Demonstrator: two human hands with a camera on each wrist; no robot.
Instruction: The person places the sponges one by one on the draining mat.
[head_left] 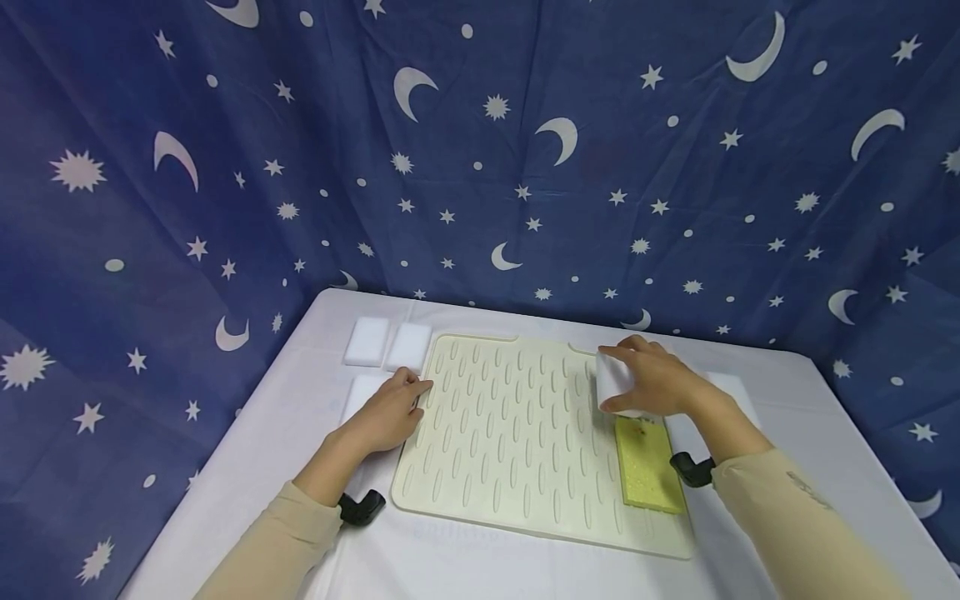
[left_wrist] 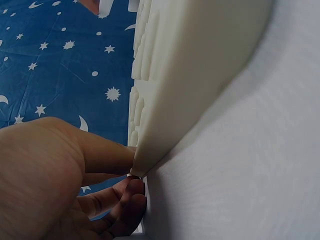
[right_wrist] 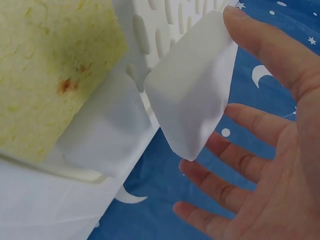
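A cream ridged mat (head_left: 502, 442) lies on the white table. My left hand (head_left: 390, 408) rests at its left edge with the index finger reaching onto the mat; in the left wrist view the other fingers bend down beside the mat's edge (left_wrist: 180, 85). Over the mat's far right part, my right hand (head_left: 656, 379) holds a white sponge block (right_wrist: 192, 85), thumb on one side and fingertips on the other. The block is tilted in the right wrist view. Just nearer than that hand, a yellow sponge (head_left: 648, 471) with a reddish-brown spot lies on the mat's right side.
Left of the mat lie white blocks: one (head_left: 367, 342) at the back, another (head_left: 408, 346) beside it, and a third (head_left: 363, 392) partly behind the left hand. More white blocks (head_left: 731, 387) lie right of the mat, partly hidden by the right arm. A blue moon-and-star curtain (head_left: 480, 208) hangs behind.
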